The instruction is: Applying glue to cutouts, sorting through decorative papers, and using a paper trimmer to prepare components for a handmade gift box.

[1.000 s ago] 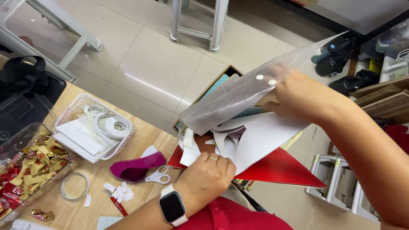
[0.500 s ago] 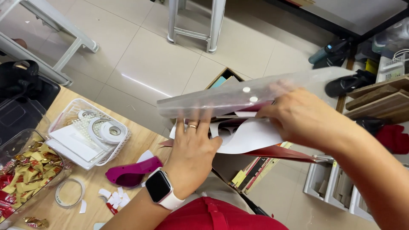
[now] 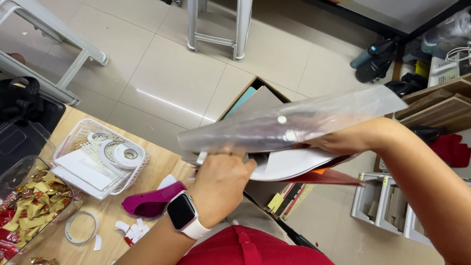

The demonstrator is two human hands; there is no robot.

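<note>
Fingers of the left hand (image 3: 221,184) pinch the clear plastic folder (image 3: 294,125) at its seven o'clock corner. At three o'clock, the right hand (image 3: 343,142) (mostly hidden) grips the white sheets (image 3: 294,164) inside it.

Wooden table (image 3: 105,216), white basket (image 3: 78,184), magenta tape dispenser (image 3: 152,203), tape ring (image 3: 81,228), paper scraps (image 3: 130,230)

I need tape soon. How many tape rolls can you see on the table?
3: two white rolls lie in the white basket, and one clear roll lies on the table. Others may be hidden.

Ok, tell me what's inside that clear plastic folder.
Inside the clear plastic folder, white paper sheets and red sheets show at its open edge. The left hand covers the rest.
</note>
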